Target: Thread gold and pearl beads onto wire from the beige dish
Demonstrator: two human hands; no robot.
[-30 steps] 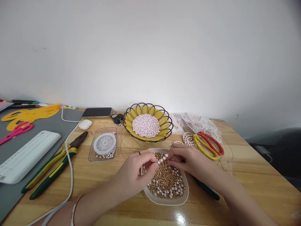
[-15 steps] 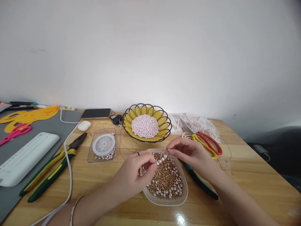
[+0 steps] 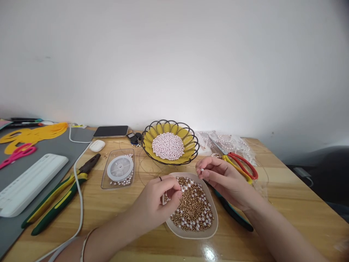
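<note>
My right hand point(image 3: 222, 177) is closed, with a small white pearl bead point(image 3: 201, 170) at the tips of its thumb and forefinger. It is above the right rim of a pale tray point(image 3: 213, 203). My left hand point(image 3: 160, 196) is over the tray's left side, thumb and forefinger pinched together. What those fingertips hold is too fine to make out. Several white pearls point(image 3: 187, 186) lie in a row close to them. Small gold beads point(image 3: 191, 205) fill the tray, with larger pearls mixed in along its front and right side.
Behind the tray stands a yellow basket point(image 3: 191, 143) of pinkish beads. A clear box point(image 3: 103, 182) with a thread spool point(image 3: 120, 168) and green-yellow pliers point(image 3: 61, 194) lie left. Red-yellow scissors point(image 3: 240, 165) and a teal-black handled tool point(image 3: 234, 213) lie right, near bagged pearl strands point(image 3: 231, 141).
My right hand has moved slightly to the right, away from the left hand, and the pearl bead at its fingertips shows more clearly. My left hand has stayed nearly still.
</note>
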